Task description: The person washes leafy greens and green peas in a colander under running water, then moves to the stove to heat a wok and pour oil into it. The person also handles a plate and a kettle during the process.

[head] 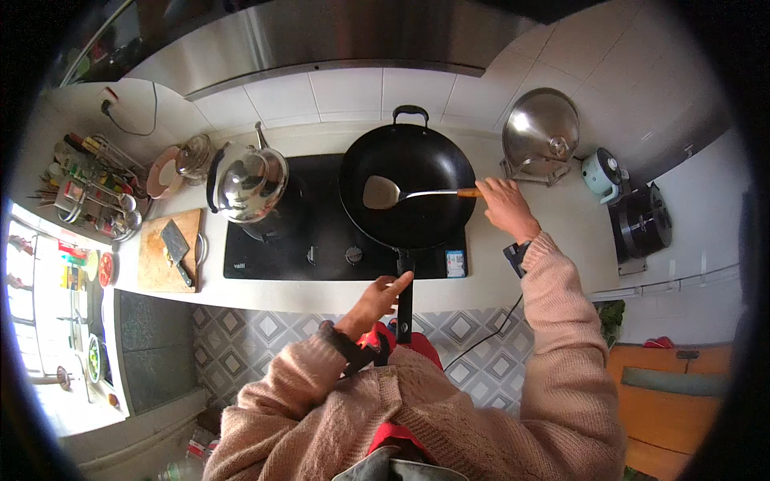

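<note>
A black wok point(415, 150) sits on the right side of a black glass gas hob point(289, 267). Its long handle point(405, 318) points towards my body. My left hand point(376, 300) is at that handle, thumb laid over it near the wok. The other fingers are along its left side; whether they close beneath it is hidden. Across the wok lies a metal spatula point(381, 192) with a wooden grip point(469, 193). My right hand point(505, 201) holds the end of this grip at the wok's right rim. No food is visible in the wok.
Left of the wok stands a steel kettle point(252, 183). A cleaver point(175, 243) lies on a wooden chopping board point(150, 264) further left. A domed steel lid point(538, 129) leans in a rack at the back right, near a small pale-green cooker point(595, 171). A range hood point(313, 36) overhangs the back.
</note>
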The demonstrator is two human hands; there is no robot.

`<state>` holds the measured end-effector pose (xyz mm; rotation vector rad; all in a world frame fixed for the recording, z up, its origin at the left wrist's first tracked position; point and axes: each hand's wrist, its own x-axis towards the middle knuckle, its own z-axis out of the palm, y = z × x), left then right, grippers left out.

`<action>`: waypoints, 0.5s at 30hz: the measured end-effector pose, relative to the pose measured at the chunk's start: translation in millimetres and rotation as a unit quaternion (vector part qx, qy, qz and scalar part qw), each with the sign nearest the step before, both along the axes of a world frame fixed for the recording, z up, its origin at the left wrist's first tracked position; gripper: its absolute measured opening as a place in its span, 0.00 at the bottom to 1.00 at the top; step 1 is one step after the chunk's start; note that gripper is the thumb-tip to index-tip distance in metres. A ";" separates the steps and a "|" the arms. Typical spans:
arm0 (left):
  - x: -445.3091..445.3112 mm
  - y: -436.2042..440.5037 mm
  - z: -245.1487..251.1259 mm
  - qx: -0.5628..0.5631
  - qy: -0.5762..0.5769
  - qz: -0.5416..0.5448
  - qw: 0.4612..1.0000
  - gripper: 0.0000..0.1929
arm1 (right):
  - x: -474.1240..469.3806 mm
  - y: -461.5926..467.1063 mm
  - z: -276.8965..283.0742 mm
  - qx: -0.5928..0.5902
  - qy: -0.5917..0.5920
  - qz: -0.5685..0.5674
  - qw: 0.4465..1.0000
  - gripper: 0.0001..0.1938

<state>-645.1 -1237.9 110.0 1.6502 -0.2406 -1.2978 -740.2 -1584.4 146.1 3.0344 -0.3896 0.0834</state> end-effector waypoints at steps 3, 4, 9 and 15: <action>-27.0 -5.7 -9.4 -0.087 0.138 0.037 0.986 0.25 | 9.4 -2.0 -15.9 -0.042 0.008 -0.009 0.999 0.21; -28.5 -6.9 -8.5 -0.081 0.151 0.053 0.984 0.22 | 11.6 -1.4 -19.2 -0.041 0.021 -0.028 0.999 0.22; -25.4 -1.2 -4.7 -0.044 0.008 0.063 0.997 0.13 | 4.8 9.4 -16.7 0.013 0.028 -0.046 0.998 0.11; 10.3 22.9 -11.1 -0.054 -0.022 0.025 0.998 0.13 | -46.6 13.4 18.6 0.063 -0.095 -0.067 0.991 0.12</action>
